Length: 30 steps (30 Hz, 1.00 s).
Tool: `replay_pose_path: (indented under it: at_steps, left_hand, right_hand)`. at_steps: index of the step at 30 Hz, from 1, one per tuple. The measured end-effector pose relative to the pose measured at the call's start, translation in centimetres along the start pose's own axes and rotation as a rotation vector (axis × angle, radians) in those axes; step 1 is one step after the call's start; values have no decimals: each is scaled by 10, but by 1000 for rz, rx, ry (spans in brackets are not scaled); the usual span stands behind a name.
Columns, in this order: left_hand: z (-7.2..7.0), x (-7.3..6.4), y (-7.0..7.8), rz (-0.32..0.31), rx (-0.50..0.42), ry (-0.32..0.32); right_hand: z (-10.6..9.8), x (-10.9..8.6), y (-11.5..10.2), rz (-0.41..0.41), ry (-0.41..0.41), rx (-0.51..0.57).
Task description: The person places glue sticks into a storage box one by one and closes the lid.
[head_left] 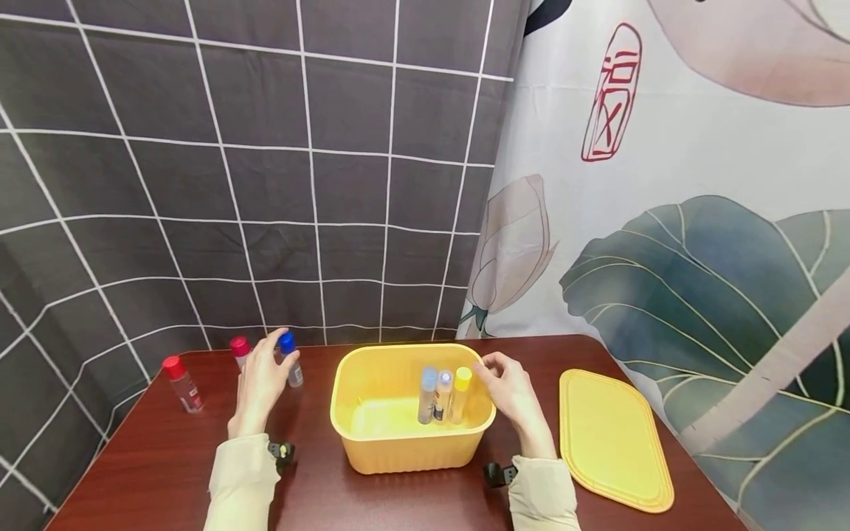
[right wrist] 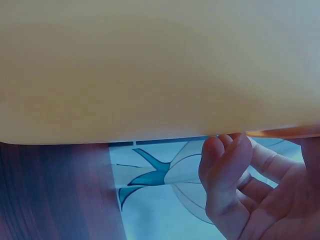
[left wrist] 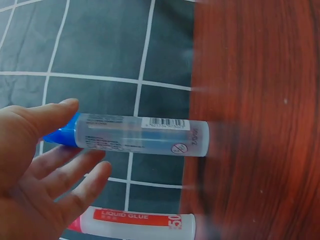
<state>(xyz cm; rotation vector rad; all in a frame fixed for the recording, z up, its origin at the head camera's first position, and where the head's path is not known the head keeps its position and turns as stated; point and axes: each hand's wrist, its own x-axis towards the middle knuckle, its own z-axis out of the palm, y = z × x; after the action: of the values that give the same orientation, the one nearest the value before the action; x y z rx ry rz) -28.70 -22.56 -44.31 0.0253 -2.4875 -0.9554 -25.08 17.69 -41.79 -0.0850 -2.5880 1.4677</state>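
My left hand (head_left: 257,383) is at a clear liquid glue bottle with a blue cap (left wrist: 145,135), the thumb and fingers pinching the cap from either side. Just beside it is a liquid glue bottle with a pinkish-red cap (left wrist: 137,223), partly hidden behind the hand in the head view. At the far left stands another red-capped bottle (head_left: 184,385). My right hand (head_left: 514,391) grips the right rim of a yellow plastic bin (head_left: 412,446). Inside the bin, toward its right end, a blue-capped bottle (head_left: 428,397), a pale-capped bottle (head_left: 442,397) and a yellow-capped bottle (head_left: 460,397) stand together.
A flat yellow lid (head_left: 614,442) lies on the dark red-brown table (head_left: 372,505) right of the bin. Behind the table hang a grey gridded cloth (head_left: 265,184) and a white cloth with lotus prints (head_left: 531,310).
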Motion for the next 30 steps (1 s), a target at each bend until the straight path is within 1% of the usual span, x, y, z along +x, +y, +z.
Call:
replay_pose_path:
  at_steps: [6,11,15,20,25,30]
  left_hand:
    - [0,2,-2,0,-9,33]
    - [-1,1,-3,0,3,39]
    - [-1,0,-4,16,23,56]
    - [1,-2,-3,32,21,70]
    - [2,-3,2,59,9,90]
    - [-3,-2,16,92,-9,127]
  right_hand:
    - [0,1,0,-10,9,0]
    - [0,1,1,-14,16,-4]
    - [0,1,1,-13,11,-1]
    - [0,1,1,-15,5,1]
    - [-1,1,1,-21,14,-5]
    - [-1,1,1,-23,14,-3]
